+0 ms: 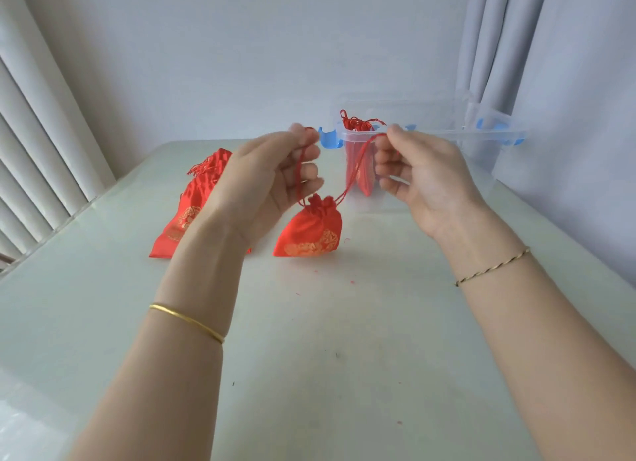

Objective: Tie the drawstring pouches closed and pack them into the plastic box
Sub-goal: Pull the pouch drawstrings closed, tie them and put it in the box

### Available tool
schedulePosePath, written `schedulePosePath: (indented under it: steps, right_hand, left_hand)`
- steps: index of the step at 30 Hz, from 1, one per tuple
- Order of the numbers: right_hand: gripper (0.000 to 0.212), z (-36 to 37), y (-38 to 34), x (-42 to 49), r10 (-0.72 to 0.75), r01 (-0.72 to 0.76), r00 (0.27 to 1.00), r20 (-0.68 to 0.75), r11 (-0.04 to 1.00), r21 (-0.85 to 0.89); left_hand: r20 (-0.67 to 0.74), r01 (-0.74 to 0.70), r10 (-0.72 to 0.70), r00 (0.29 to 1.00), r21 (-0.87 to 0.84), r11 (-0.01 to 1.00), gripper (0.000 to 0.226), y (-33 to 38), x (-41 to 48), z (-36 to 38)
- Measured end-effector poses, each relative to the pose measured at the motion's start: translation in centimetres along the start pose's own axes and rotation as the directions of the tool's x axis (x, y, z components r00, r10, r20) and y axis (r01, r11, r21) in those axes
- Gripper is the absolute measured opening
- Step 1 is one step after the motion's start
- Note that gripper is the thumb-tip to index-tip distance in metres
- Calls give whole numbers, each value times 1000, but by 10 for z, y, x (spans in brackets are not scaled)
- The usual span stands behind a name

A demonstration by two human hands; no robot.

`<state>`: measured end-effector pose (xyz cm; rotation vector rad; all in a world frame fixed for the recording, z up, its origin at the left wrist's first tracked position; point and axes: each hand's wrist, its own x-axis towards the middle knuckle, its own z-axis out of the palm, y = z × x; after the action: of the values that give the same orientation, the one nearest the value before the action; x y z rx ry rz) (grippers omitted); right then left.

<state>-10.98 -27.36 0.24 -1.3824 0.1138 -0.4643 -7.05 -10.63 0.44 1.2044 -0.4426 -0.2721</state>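
Observation:
A red drawstring pouch (311, 230) with gold print hangs just above the table, its mouth gathered tight. My left hand (272, 178) pinches the left end of its red cord (301, 171) between thumb and forefinger. My right hand (420, 174) pinches the other end, and the two hands hold the cord apart above the pouch. Behind my right hand stands the clear plastic box (430, 137) with blue latches; packed red pouches (359, 150) stand upright at its left end. A pile of loose red pouches (187, 205) lies on the table behind my left forearm.
The pale glass-topped table (309, 340) carries a few red thread scraps near its middle. Its left edge meets vertical blinds (34, 143). A white wall and grey curtains (499, 47) stand behind the box.

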Motion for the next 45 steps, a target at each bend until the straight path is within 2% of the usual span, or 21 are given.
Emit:
schedulePosePath:
  steps: [3, 9, 12, 14, 16, 18, 19, 24, 26, 28, 30, 33, 35, 37, 39, 41, 45]
  right_hand:
    - [27, 11, -10, -11, -65, 66, 995, 80, 998, -5]
    - [24, 18, -13, -19, -145, 162, 971, 190, 983, -81]
    - [30, 16, -10, -16, -113, 136, 977, 179, 983, -121]
    - [31, 13, -4, -13, -67, 105, 988, 143, 953, -285]
    - [28, 12, 0, -13, 29, 57, 981, 194, 904, -423]
    - [30, 12, 2, -15, 104, 23, 954, 280, 908, -418]
    - [30, 13, 3, -15, 98, 32, 950, 297, 915, -403]
    - [31, 11, 1, -11, -89, 173, 962, 258, 930, -325]
    - [31, 6, -3, -11, -79, 235, 927, 367, 884, -403]
    - [30, 3, -5, -13, 20, 234, 893, 451, 834, -500]
    - [28, 2, -4, -12, 40, 183, 911, 410, 853, -489]
    - [26, 3, 0, -7, -36, 167, 947, 320, 904, -393]
    - [28, 5, 3, -7, -19, 138, 937, 349, 938, -319]
    - [31, 7, 8, -9, 16, 91, 923, 384, 961, -260]
    - [30, 8, 12, -8, 55, 39, 929, 367, 969, -244]
    - [28, 7, 15, -5, 99, -24, 933, 345, 976, -218]
    - [23, 4, 19, -1, 173, -121, 906, 386, 980, -156]
  left_hand:
    - [21, -13, 8, 1000, 218, 976, 10, -2, -3, 6]
    - [74, -5, -29, 997, 422, 907, 10, -5, -7, 12]
    - [49, -21, 2, 999, 408, 913, 17, -5, -6, 14]
    - [43, -18, 3, 999, 357, 934, 14, -4, -6, 13]
    - [47, -20, 4, 999, 325, 945, 15, -3, -5, 12]
    - [43, -25, 12, 999, 316, 948, 16, -3, -4, 10]
    - [35, -25, 15, 999, 307, 951, 16, -3, -4, 10]
    - [-21, 6, -1, 1000, 260, 966, 12, -3, -4, 7]
    - [-26, -1, 8, 1000, 247, 969, 11, -2, -4, 7]
    - [-16, -13, 17, 1000, 254, 967, 11, -2, -4, 8]
    - [9, -16, 14, 1000, 281, 960, 12, -2, -4, 9]
    - [75, -25, 1, 997, 321, 947, 18, -1, -5, 11]
    - [125, -67, 24, 992, 354, 933, 22, -2, -7, 13]
    - [135, -179, 130, 982, 471, 864, 26, -6, -6, 15]
    - [132, -303, 288, 949, 646, 701, 28, -11, -3, 17]
    - [137, -363, 406, 904, 747, 556, 27, -16, -1, 18]
    - [142, -416, 528, 837, 792, 447, 30, -25, -1, 17]
